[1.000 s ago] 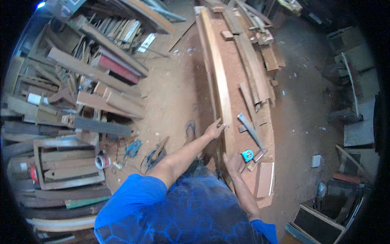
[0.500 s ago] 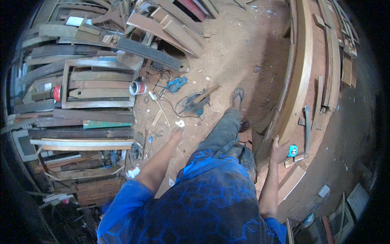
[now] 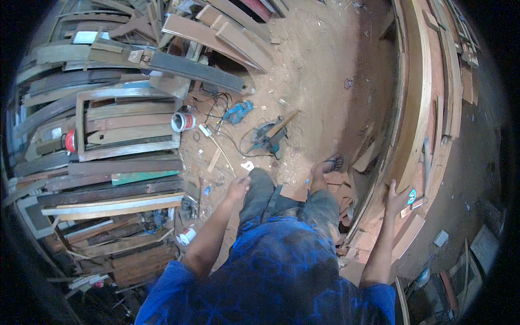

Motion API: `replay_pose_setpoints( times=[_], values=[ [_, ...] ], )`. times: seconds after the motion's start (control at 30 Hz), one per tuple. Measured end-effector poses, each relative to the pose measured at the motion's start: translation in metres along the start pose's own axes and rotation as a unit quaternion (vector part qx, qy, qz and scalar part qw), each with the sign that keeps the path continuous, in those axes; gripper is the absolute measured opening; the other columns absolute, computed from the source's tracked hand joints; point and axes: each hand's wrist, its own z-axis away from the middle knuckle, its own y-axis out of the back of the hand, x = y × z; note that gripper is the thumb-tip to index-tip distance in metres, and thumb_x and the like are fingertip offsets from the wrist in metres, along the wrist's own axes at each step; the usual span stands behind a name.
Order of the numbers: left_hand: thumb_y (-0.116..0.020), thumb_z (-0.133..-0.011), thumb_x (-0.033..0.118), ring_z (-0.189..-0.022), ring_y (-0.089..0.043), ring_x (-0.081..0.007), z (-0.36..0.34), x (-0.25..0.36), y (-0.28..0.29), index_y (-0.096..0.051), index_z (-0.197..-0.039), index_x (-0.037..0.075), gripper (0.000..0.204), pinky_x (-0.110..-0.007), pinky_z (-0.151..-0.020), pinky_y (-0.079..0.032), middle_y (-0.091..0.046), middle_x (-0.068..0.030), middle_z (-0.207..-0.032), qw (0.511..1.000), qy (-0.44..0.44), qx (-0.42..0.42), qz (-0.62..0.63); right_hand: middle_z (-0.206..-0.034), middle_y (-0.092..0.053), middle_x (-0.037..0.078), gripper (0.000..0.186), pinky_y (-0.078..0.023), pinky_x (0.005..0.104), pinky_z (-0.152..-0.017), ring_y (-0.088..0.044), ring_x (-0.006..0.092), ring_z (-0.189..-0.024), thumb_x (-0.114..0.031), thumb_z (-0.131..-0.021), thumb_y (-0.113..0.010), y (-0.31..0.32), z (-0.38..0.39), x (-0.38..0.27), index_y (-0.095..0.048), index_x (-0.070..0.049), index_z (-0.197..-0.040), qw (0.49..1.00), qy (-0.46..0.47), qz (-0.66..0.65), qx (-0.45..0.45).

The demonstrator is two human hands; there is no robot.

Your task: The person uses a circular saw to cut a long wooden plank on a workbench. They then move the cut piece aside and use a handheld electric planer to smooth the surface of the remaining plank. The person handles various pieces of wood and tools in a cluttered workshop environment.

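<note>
My left hand point(image 3: 238, 188) hangs beside my left thigh, its fingers loosely bent and partly blurred, with nothing seen in it. Just past it, a small white scrap point(image 3: 247, 165) lies on the floor. On my right, my right hand point(image 3: 397, 199) rests at the edge of a long pale timber point(image 3: 416, 97) on the workbench. Its fingers are curled about a round teal tape measure point(image 3: 412, 196), and the thumb lies along the wood. Short wood pieces point(image 3: 405, 212) sit close to that hand.
A circular saw point(image 3: 269, 136), a blue power tool point(image 3: 238, 112) and tangled cords lie on the sandy floor ahead. A white paint bucket point(image 3: 183, 122) stands by a wooden frame point(image 3: 127, 154). Stacked boards point(image 3: 124, 168) fill the left side. Wood offcuts point(image 3: 368, 157) lie under the bench.
My legs have shifted, with my right foot now nearer the bench. My left hand has drawn back slightly toward my thigh. My right hand and the tape measure appear further right in the picture.
</note>
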Motion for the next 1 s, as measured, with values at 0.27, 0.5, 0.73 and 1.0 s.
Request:
replay_pose_setpoints(
  times=[0.27, 0.5, 0.73, 1.0],
  values=[
    [-0.065, -0.101, 0.025, -0.102, -0.069, -0.0161, -0.090, -0.036, 0.052, -0.059, -0.136, -0.002, 0.045, -0.028, -0.084, -0.054, -0.071, -0.0113, -0.120, 0.968, -0.084, -0.118, 0.204, -0.137, -0.056, 0.028, 0.061, -0.036, 0.0506, -0.114, -0.049, 0.0419, -0.132, -0.029, -0.093, -0.072, -0.051, 0.099, -0.146, -0.052, 0.006, -0.139, 0.960, 0.144, 0.183, 0.153],
    [-0.065, -0.098, 0.039, -0.107, -0.071, -0.0286, -0.188, -0.285, 0.127, -0.067, -0.127, 0.006, 0.044, -0.037, -0.093, -0.053, -0.073, -0.0190, -0.114, 0.994, -0.062, -0.092, 0.023, -0.114, -0.070, 0.024, 0.040, -0.053, 0.0387, -0.094, -0.068, 0.0321, -0.109, -0.024, -0.093, -0.071, -0.310, 0.273, -0.315, -0.066, 0.004, -0.121, 0.953, 0.171, -0.060, -0.242],
    [-0.061, -0.101, 0.033, -0.111, -0.068, -0.0302, -0.315, -0.411, 0.168, -0.065, -0.123, -0.003, 0.043, -0.038, -0.096, -0.052, -0.071, -0.0207, -0.120, 0.991, -0.006, -0.082, 0.103, -0.122, -0.064, 0.027, 0.052, -0.050, 0.0492, -0.099, -0.062, 0.0435, -0.115, -0.024, -0.090, -0.068, -0.617, 0.355, -0.429, -0.055, 0.002, -0.134, 0.900, 0.274, -0.020, -0.337],
    [-0.066, -0.099, 0.046, -0.102, -0.066, -0.0215, -0.461, -0.345, 0.079, -0.060, -0.133, 0.000, 0.058, -0.034, -0.087, -0.054, -0.068, -0.0130, -0.115, 0.890, 0.108, -0.183, 0.403, -0.109, -0.065, 0.021, 0.032, -0.048, 0.0511, -0.098, -0.061, 0.0407, -0.113, -0.022, -0.094, -0.055, -0.678, 0.401, -0.412, -0.062, -0.002, -0.119, 0.884, 0.340, 0.112, -0.302]
  ],
)
